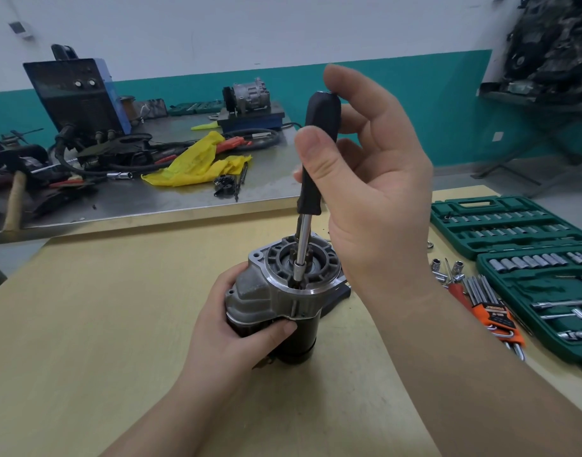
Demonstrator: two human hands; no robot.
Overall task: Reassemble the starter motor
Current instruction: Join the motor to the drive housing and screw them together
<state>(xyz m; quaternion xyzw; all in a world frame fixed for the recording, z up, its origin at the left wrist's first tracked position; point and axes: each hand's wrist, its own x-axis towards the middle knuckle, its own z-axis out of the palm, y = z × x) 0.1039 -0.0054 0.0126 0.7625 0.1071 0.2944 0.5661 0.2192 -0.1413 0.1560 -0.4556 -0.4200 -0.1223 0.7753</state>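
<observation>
My left hand wraps the starter motor w/ a firm grip round its black body, thumb across the front; it stands upright on the desk. My right hand pinches the black handle of a nut driver betw. thumb & fingertips, other fingers loose. Shaft drops near-vertical into the motor's open top. Top housing is grey cast metal w/ a round ribbed flange.
</observation>
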